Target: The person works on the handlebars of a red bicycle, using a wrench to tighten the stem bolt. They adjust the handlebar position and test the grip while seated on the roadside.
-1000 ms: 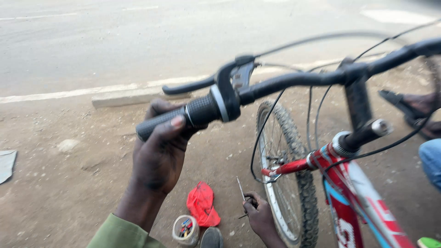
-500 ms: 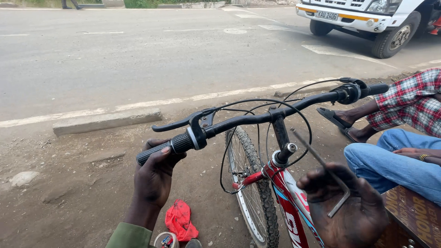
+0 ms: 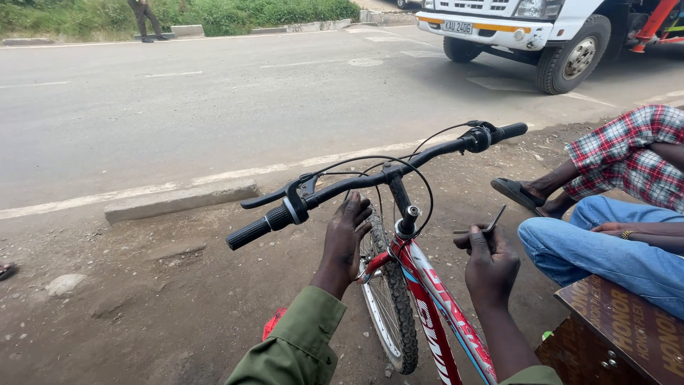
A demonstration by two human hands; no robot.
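At the far left, a pale stone [image 3: 64, 284] lies on the bare dirt ground [image 3: 142, 314], and a long grey concrete kerb block [image 3: 182, 202] sits along the edge of the grey asphalt road [image 3: 214, 107]. Just right of that, the black ribbed rubber handlebar end [image 3: 249, 232] of the red-framed bicycle [image 3: 434, 314] points toward the lower left, with a black brake lever [image 3: 274, 196] above it. The person's left hand [image 3: 344, 239], coming out of an olive-green sleeve [image 3: 296, 349], rests its fingertips on the black handlebar [image 3: 399, 167] near the stem; its grip is loose and open, the fingers laid over the bar and not wrapped round it. Below it stands the black knobbly front tyre [image 3: 399, 324]. Further right, the right hand [image 3: 488, 267] hangs beside the frame, its grip closed on a thin dark metal tool [image 3: 491, 221], possibly a hex key, though it is too small to tell. At the far right another person in blue jeans [image 3: 605, 246] sits on a brown wooden box [image 3: 620, 335], beside someone in red checked trousers [image 3: 634, 153]. A white truck [image 3: 541, 32] stands on the road beyond.
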